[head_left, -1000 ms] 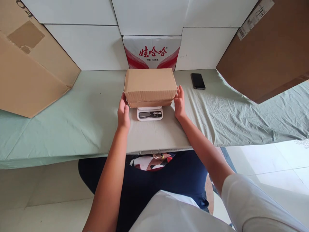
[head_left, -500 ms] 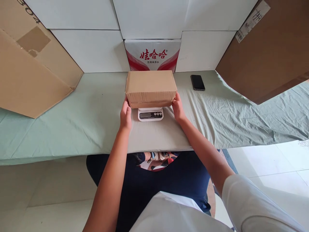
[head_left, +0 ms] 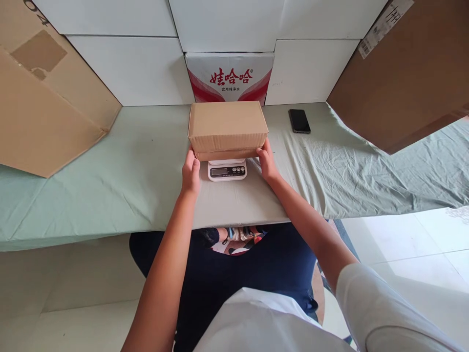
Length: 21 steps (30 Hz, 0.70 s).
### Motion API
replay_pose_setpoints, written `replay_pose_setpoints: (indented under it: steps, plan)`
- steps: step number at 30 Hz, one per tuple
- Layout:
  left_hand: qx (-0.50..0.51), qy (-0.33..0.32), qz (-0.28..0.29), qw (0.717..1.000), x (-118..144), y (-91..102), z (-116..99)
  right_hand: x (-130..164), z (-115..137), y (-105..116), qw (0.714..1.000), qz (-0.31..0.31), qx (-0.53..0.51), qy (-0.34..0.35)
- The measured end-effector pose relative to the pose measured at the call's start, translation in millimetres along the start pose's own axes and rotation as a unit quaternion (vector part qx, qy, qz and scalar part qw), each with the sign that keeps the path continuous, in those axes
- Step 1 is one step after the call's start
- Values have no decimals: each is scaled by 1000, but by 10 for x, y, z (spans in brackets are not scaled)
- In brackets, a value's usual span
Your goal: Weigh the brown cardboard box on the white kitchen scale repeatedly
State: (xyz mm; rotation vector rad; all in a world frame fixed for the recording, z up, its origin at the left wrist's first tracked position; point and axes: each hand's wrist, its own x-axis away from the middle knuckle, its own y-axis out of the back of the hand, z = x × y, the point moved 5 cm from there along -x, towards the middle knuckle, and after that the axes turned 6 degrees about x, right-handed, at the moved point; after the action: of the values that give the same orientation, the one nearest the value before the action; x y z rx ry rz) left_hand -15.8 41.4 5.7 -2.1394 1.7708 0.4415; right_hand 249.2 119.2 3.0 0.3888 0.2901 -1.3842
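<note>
A closed cardboard box (head_left: pixel 227 128) sits on a small white kitchen scale (head_left: pixel 227 170), at the middle of a table under a pale green cloth (head_left: pixel 110 186). The left hand (head_left: pixel 191 172) and right hand (head_left: pixel 267 161) press against its lower near corners, clasping the box between them. The box looks stiff, dry and probably light; opposite bottom edges seem the surest hold. Behind it a white carton (head_left: pixel 229 77) bears red Chinese characters, with smaller dark print beneath. A dark phone (head_left: pixel 299 121) lies well apart.
</note>
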Motion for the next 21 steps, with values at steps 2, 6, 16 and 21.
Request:
replay_pose_setpoints:
  steps: [2, 6, 16, 21]
  plan:
    - [8, -4, 3, 1000, -5, -11, -16, -4, 17, -7, 1000, -2, -4, 3]
    - [16, -20, -12, 1000, -21, 26, -42, 8, 145, -1, 1000, -5, -17, 15]
    - [12, -27, -7, 1000, -15, 22, -98, 98, 412, -58, 1000, -5, 14, 25]
    - [5, -34, 6, 999, -32, -61, -195, 60, 456, -112, 999, -9, 35, 18]
